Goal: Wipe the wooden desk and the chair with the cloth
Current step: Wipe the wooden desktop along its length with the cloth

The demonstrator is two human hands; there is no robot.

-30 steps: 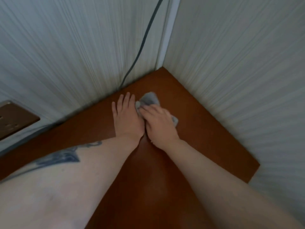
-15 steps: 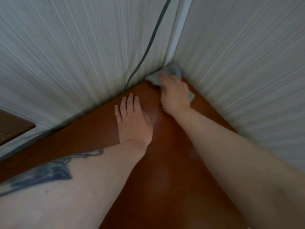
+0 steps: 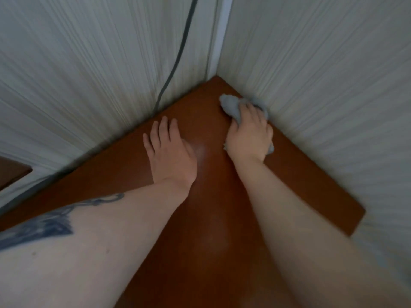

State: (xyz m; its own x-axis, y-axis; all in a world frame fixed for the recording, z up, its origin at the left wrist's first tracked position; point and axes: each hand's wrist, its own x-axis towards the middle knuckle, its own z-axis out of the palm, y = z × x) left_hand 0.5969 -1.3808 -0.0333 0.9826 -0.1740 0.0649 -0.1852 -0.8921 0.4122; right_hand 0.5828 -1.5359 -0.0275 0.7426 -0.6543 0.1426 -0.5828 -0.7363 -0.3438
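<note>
The reddish-brown wooden desk point(image 3: 300, 178) fills a corner between two pale striped walls. A crumpled grey cloth point(image 3: 231, 106) lies on the desk against the right wall, a little short of the corner. My right hand point(image 3: 250, 135) covers most of the cloth and grips it, fingers curled over it. My left hand point(image 3: 170, 154) lies flat on the desk to the left, fingers straight and pointing at the back wall. No chair is in view.
A dark cable point(image 3: 178, 56) runs down the left wall and drops behind the desk's back edge. A brown wooden piece point(image 3: 13, 174) shows at the far left. The desk's right end point(image 3: 358, 221) stops near the right wall.
My right hand with the cloth went from beside the left hand up into the corner, then drew back along the right wall. The left hand stayed flat in place.
</note>
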